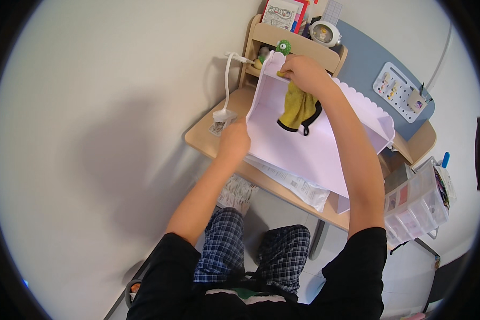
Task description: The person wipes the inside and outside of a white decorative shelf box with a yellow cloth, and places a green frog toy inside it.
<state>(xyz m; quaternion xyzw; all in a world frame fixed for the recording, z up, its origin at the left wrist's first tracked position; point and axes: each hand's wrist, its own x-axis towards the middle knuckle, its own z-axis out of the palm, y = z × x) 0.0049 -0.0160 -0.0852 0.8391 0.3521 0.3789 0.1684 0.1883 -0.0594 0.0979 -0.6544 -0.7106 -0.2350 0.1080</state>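
A yellow-green cloth [298,107] with black edging and a small loop hangs from my right hand [304,74], which pinches it at the upper left corner of a pale pink shelf unit [288,150]. The unit has scalloped edges and rests on a light wood desk [202,134]. At the unit's near left edge is my left hand [236,138], curled by its side panel. Its fingertips are hidden, so I cannot tell how firmly it grips. A white lamp [227,84] with a bent neck stands just beyond this hand.
Under the unit's front edge lies a plastic packet [304,190] bearing writing. A wooden desk shelf [300,38] at the back carries a green toy [283,47] and a white round-faced device [325,33]. Clear plastic drawers [416,208] stand at the right, below a white pegboard [396,90].
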